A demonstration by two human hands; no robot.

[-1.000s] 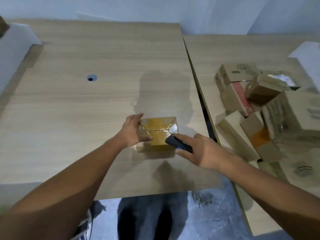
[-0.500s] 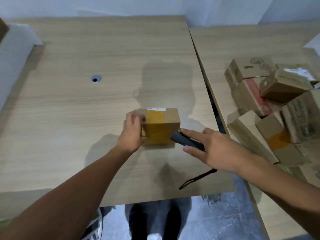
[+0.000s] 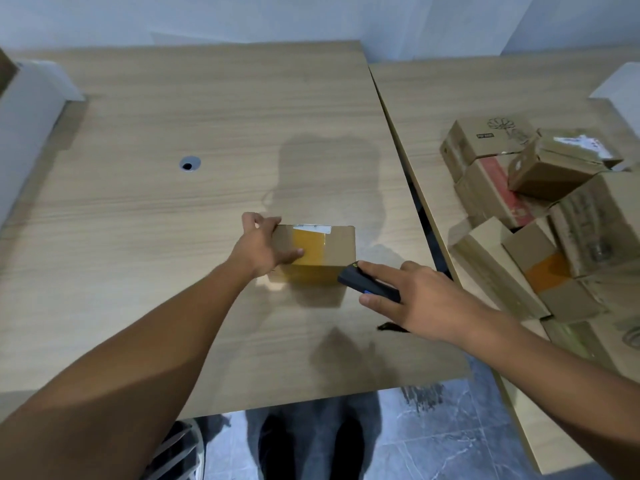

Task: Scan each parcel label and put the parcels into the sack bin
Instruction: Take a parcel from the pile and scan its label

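Gripping the box [image 3: 317, 252] at its left end, the left hand [image 3: 263, 247] hooks its fingers over the far edge and lays its thumb on the taped top. It is probably steadying or tipping the box so that the white label [image 3: 311, 228], just past those fingers, can face the scanner [image 3: 367, 284]. The right hand [image 3: 426, 299] clasps that scanner with a forefinger along its top, the nose at the box corner nearest it, seemingly poised to read, while a heap [image 3: 536, 209] of unscanned boxes waits beyond this hand and no sack bin shows.
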